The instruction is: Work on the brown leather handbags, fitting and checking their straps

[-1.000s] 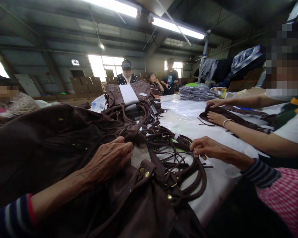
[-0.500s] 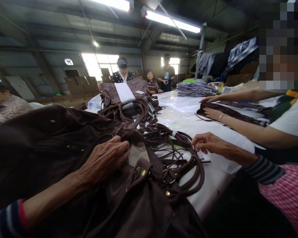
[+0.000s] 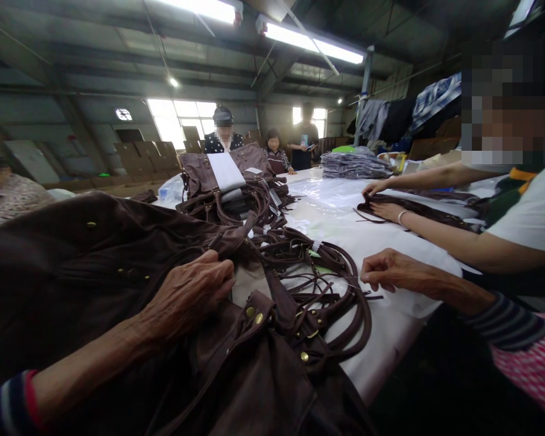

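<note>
A large dark brown handbag [image 3: 272,375] with brass studs lies in front of me, its mouth partly open on a beige lining [image 3: 251,280]. My left hand [image 3: 195,290] is closed on the edge of this bag near the lining; the fingertips are hidden. My right hand [image 3: 390,270] is held in a pinch just right of the looped bag handles [image 3: 363,321], above the table. A thin pale line, like a thread [image 3: 347,280], stretches from the handle area to its fingertips. Thin brown straps [image 3: 315,281] lie tangled between the hands.
Finished-looking brown bags with white wrapping [image 3: 227,172] are piled on the white table [image 3: 404,303] ahead. A co-worker's hands [image 3: 386,209] handle another brown piece at right. Plastic-wrapped goods [image 3: 354,165] are stacked farther back. Other people stand beyond the table.
My right hand has moved a little to the right, away from the handles, still pinched. My left hand keeps its hold on the bag.
</note>
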The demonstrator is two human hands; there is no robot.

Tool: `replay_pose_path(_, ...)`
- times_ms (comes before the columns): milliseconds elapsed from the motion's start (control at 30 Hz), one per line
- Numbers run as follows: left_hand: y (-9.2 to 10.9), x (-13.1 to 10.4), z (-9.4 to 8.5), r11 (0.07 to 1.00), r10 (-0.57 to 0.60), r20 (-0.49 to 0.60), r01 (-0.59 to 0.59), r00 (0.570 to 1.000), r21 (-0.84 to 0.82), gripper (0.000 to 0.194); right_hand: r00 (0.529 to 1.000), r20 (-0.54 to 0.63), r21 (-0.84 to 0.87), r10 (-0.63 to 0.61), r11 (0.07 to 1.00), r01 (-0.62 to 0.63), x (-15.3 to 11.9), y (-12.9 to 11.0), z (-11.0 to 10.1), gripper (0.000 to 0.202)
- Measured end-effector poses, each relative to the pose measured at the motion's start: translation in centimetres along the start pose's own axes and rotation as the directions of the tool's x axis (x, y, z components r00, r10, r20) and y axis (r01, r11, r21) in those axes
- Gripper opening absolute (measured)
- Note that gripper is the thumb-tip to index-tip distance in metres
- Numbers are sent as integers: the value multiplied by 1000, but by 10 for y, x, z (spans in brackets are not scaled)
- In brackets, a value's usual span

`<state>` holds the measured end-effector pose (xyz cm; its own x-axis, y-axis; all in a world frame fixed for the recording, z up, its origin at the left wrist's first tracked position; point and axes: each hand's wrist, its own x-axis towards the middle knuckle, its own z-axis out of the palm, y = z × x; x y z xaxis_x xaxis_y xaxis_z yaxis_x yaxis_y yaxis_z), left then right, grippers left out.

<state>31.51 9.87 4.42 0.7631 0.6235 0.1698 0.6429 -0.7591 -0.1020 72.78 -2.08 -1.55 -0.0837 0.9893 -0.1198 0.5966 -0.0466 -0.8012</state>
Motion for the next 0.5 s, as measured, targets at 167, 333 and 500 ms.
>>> replay_pose_path(167,1,-1,-1,1000,1,-1,-1,1000,-7,26,992,-127,-148,24,988,-43,-3,8,-25,25)
replay_pose_path(333,-3,-1,5,1000,15,-36,-15,999,-4,26,978,-201,-463,-58,886,-42,-9,7,-20,23)
replay_pose_path(500,-7,-1,9,999,37,-54,-36,998,8,27,927,-285,-633,-242,774,8,-7,-22,4,25)
